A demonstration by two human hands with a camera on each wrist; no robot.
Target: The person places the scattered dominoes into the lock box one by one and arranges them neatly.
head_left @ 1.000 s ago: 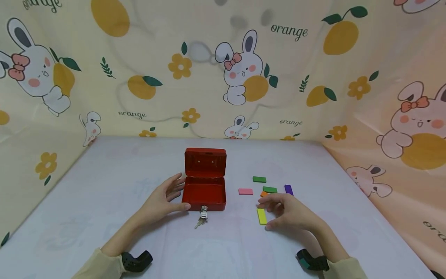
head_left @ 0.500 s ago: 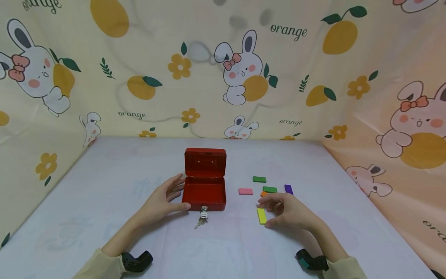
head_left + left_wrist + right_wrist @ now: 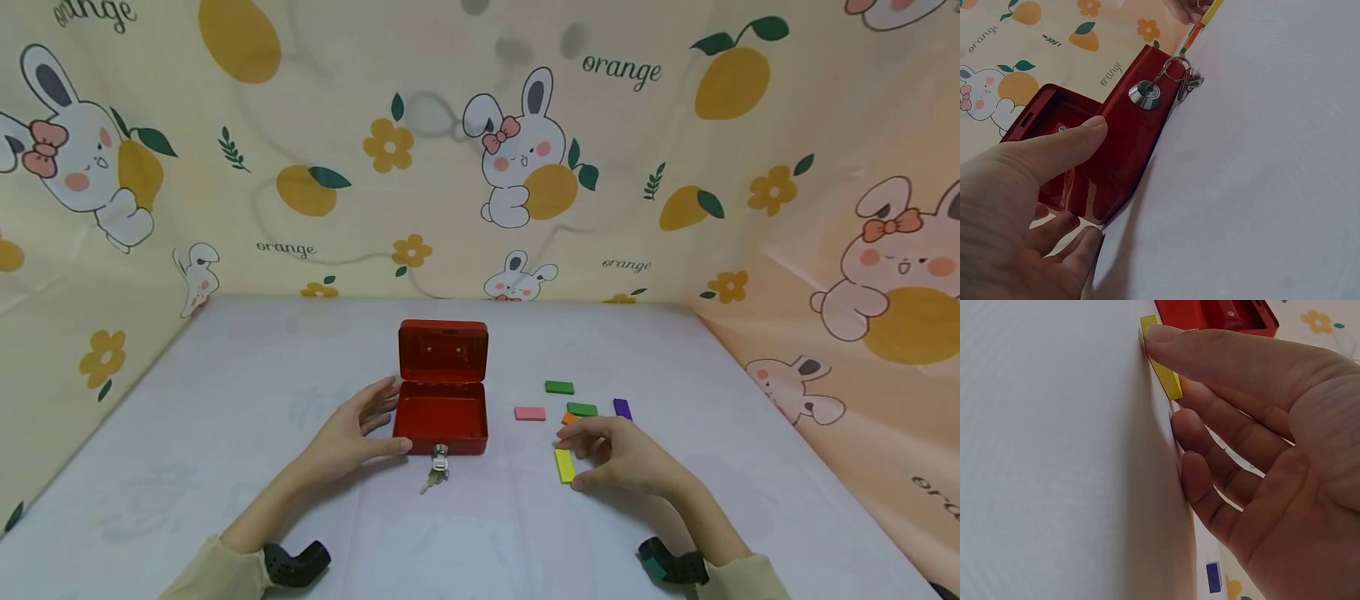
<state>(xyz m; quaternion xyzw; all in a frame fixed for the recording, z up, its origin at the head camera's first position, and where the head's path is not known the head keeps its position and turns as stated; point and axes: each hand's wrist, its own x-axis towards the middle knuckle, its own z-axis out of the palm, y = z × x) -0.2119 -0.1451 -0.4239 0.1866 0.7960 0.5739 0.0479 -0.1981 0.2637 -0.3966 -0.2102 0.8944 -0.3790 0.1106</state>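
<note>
A red metal box (image 3: 441,443) stands on the table with its lid raised and keys (image 3: 434,478) hanging from its front lock. My left hand (image 3: 352,432) grips its left side; in the left wrist view the thumb of this hand (image 3: 1029,187) presses the front of the box (image 3: 1124,147), with fingers around the corner. To the right, my right hand (image 3: 626,454) is at a flat yellow block (image 3: 564,467). The right wrist view has the thumb of that hand (image 3: 1272,412) on the yellow block (image 3: 1165,375), the index finger partly hidden behind it.
Beyond and beside my right hand lie a pink block (image 3: 530,413), two green blocks (image 3: 558,387), a partly covered orange block (image 3: 570,418) and a purple block (image 3: 622,408). A patterned cloth (image 3: 450,200) rises behind the white table (image 3: 450,550).
My right thumb has shifted slightly left, against the yellow block. The left hand keeps its place at the box, and the blocks lie as before.
</note>
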